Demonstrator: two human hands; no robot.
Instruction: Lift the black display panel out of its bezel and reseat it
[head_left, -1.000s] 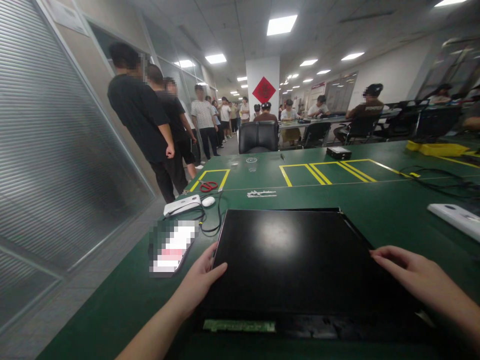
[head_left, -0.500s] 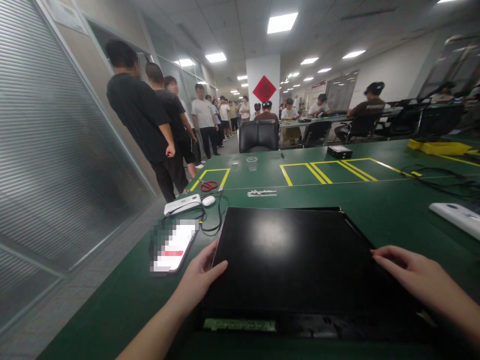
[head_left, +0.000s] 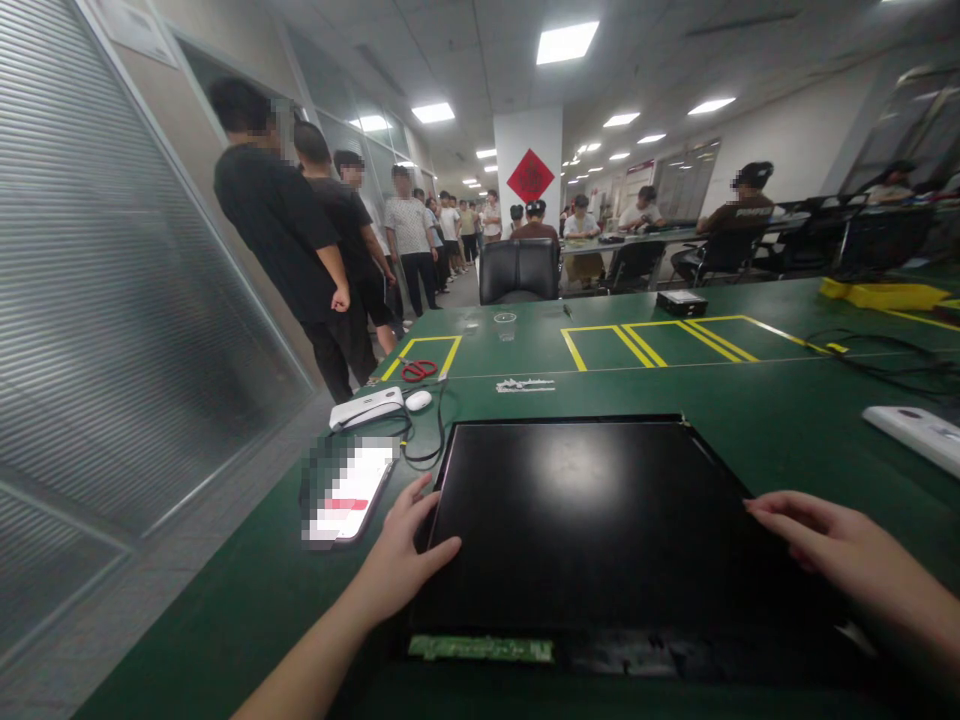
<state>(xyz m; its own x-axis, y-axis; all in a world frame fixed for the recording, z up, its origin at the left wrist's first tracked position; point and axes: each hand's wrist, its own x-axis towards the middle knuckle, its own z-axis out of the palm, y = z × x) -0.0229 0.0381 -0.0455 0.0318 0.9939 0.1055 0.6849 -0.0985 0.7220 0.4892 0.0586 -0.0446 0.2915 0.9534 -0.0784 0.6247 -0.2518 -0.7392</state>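
Note:
A black LCD panel (head_left: 600, 530) lies flat in a thin black frame (head_left: 555, 420) on the green table in front of me. A green circuit board strip (head_left: 480, 649) shows along its near edge. My left hand (head_left: 412, 540) is at the left edge, fingers spread, its thumb over the panel's face. At the right edge, my right hand (head_left: 832, 535) has thumb and fingers pinched together on the panel's rim. The undersides of the right fingers are hidden.
Left of the panel lie a lit phone (head_left: 356, 490), a white device with a cable (head_left: 367, 407), a white mouse-like piece (head_left: 418, 400) and red-handled scissors (head_left: 418, 371). Another white device (head_left: 915, 440) is at right. A black box (head_left: 681, 302) and yellow tray (head_left: 881, 294) stand farther back. Several people (head_left: 277, 230) stand left.
The panel has come down into the frame, whose far and left rims now show around it. My left fingers have loosened and spread; my right hand has barely moved.

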